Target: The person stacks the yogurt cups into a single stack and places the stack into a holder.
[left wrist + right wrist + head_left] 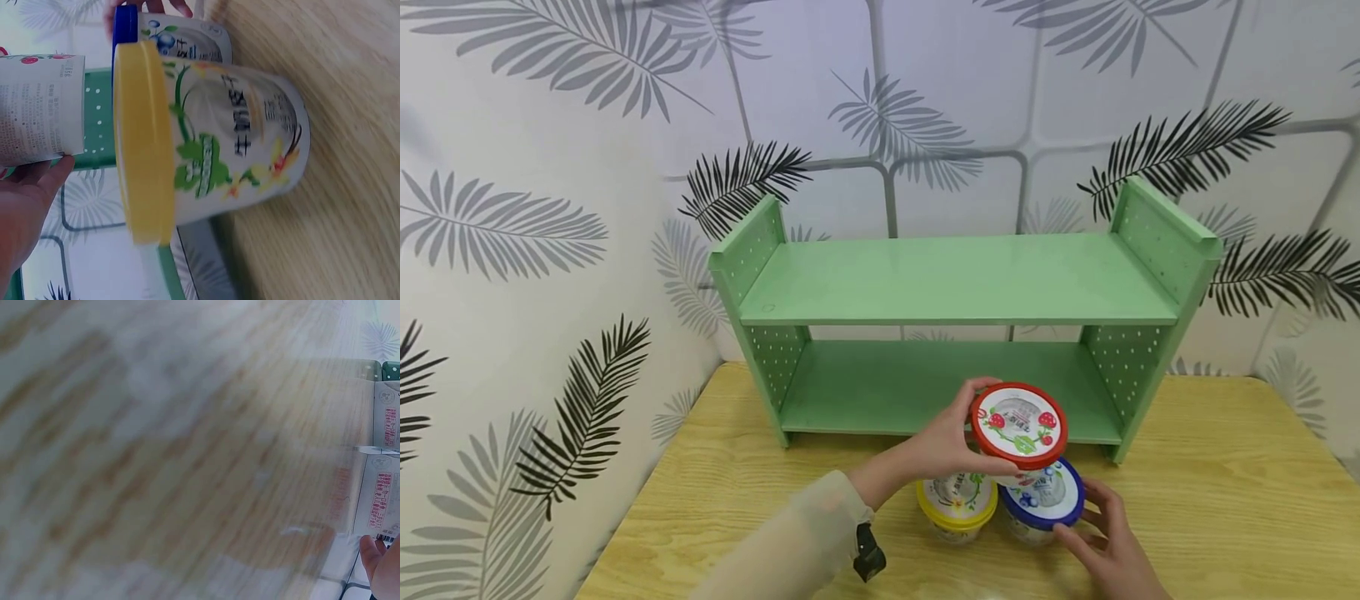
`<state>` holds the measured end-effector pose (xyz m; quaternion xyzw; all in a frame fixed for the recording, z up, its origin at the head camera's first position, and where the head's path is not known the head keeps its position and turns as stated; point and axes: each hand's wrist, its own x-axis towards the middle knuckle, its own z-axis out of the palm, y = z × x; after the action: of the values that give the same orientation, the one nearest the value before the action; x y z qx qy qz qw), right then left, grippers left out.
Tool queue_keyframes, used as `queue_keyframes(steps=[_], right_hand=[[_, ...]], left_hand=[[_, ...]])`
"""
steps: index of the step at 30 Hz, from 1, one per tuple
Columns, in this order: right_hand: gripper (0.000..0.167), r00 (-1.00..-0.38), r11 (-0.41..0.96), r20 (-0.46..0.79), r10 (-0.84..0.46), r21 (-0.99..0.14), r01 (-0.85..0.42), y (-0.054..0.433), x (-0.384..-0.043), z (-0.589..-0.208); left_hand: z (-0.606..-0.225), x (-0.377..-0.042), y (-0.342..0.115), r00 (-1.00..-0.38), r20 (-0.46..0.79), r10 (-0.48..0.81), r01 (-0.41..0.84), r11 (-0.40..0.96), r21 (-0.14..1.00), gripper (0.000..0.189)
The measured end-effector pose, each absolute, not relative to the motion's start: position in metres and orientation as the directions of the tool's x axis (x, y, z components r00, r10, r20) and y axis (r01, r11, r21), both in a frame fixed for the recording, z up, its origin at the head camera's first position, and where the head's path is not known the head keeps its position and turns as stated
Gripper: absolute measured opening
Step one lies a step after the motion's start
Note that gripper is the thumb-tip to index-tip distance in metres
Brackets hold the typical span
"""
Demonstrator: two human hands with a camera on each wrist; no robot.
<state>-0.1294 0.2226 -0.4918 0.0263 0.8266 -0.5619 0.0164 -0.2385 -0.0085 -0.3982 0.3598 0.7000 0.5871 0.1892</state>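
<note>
My left hand (pixel 943 446) grips a red-lidded tub (pixel 1019 425) with strawberries on its lid, thumb in front and fingers behind. It is held tilted above two other tubs. On the table below, a yellow-lidded tub (pixel 957 510) stands upright; its yellow flower print fills the middle of the left wrist view. Beside it on the right is a blue-lidded tub (pixel 1039 508) with blueberries, partly covered by the red lid in the head view. My right hand (pixel 1112 546) holds the blue-lidded tub from the right, thumb at the front and fingers curved round the side.
Behind the tubs stands a green two-tier shelf (pixel 958 279) with perforated side panels, its lower board (pixel 865 387) just above the wooden table (pixel 1240 492). A wall (pixel 940 108) with leaf patterns rises behind the shelf.
</note>
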Motion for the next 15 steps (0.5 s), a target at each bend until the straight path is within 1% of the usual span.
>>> queue_keyframes(steps=[7, 11, 15], right_hand=[[0.082, -0.992, 0.385, -0.123, 0.011, -0.915, 0.118, 0.224, -0.132, -0.490], [0.079, -0.994, 0.379, -0.107, 0.011, -0.920, 0.103, 0.223, -0.131, -0.488], [0.077, -0.996, 0.365, -0.090, 0.013, -0.927, 0.088, 0.223, -0.130, -0.489]], left_hand=[[-0.404, -0.236, 0.004, -0.666, 0.116, 0.737, 0.263, 0.087, 0.961, 0.089], [-0.409, -0.235, 0.010, -0.667, 0.097, 0.739, 0.238, 0.087, 0.967, 0.088], [-0.413, -0.234, 0.015, -0.654, 0.078, 0.753, 0.188, 0.062, 0.980, 0.086]])
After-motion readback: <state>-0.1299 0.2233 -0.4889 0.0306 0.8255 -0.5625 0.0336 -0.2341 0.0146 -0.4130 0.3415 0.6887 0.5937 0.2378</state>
